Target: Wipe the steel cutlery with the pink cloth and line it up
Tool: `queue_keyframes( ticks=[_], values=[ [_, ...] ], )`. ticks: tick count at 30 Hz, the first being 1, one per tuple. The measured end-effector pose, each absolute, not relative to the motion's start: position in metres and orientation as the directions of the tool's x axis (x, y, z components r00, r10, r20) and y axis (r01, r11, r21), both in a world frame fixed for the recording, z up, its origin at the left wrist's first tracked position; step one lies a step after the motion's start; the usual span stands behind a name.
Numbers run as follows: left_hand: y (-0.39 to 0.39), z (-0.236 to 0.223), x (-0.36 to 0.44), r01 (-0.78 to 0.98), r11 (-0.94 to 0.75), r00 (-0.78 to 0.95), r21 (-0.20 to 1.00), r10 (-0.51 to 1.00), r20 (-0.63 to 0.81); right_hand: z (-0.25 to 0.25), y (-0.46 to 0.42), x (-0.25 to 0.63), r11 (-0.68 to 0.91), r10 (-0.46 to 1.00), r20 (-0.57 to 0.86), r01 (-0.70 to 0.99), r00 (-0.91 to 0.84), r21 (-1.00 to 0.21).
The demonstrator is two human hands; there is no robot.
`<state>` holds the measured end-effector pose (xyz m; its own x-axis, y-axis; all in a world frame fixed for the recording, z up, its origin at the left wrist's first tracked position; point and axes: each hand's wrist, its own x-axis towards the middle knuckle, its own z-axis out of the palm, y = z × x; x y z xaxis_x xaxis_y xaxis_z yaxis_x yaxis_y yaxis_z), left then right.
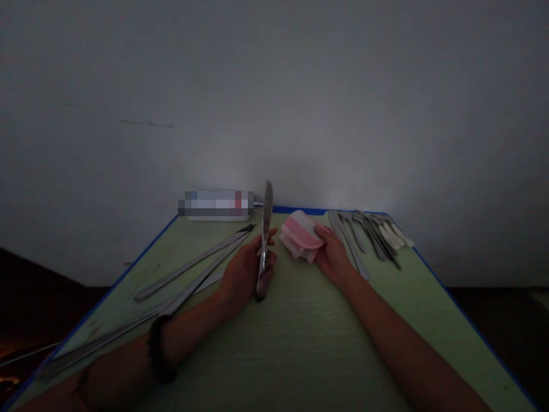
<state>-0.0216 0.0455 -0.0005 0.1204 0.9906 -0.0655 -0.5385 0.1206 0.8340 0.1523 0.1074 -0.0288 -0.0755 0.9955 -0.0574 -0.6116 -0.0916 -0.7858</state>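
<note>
My left hand (245,272) is closed around the handle of a metal table knife (265,240), which stands nearly upright with its blade pointing up. To the right of the knife, my right hand (332,252) grips a folded pink and white cloth (301,233) by its right side. A gap separates the cloth from the knife. Both hands are above the middle of the pale green table (283,355). Part of the left hand's fingers is behind the knife handle.
Metal tongs (193,264) lie at the left, with more long metal utensils (115,332) partly under my left forearm. At the back right are several spoons, forks and other cutlery (364,232), some white-handled. A blurred-out white box (218,206) stands at the back left by the wall.
</note>
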Motion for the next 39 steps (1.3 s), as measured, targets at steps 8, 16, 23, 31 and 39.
queue_keyframes(
  ticks=[8,16,23,31,39],
  values=[
    [0.037,-0.017,-0.02,-0.013,0.008,0.299,1.0,0.954,-0.004,-0.027,0.107,0.156,-0.176,0.98,-0.069,-0.659,-0.185,-0.731],
    [0.03,-0.007,-0.023,0.189,-0.095,0.352,0.977,0.936,0.023,-0.033,0.111,0.16,-0.215,0.963,-0.049,-0.653,-0.264,-0.726],
    [0.029,-0.002,-0.023,0.234,-0.066,0.432,0.97,0.901,-0.043,-0.033,0.105,0.157,-0.199,0.953,-0.012,-0.599,-0.301,-0.775],
    [0.032,-0.012,-0.024,0.378,-0.403,0.514,0.833,0.84,0.174,-0.028,0.099,0.154,-0.159,0.915,0.031,-0.433,-0.401,-0.887],
    [0.026,-0.004,-0.025,0.399,-0.512,0.701,0.761,0.705,0.107,-0.029,0.1,0.155,-0.194,0.934,-0.011,-0.484,-0.356,-0.853]
  ],
)
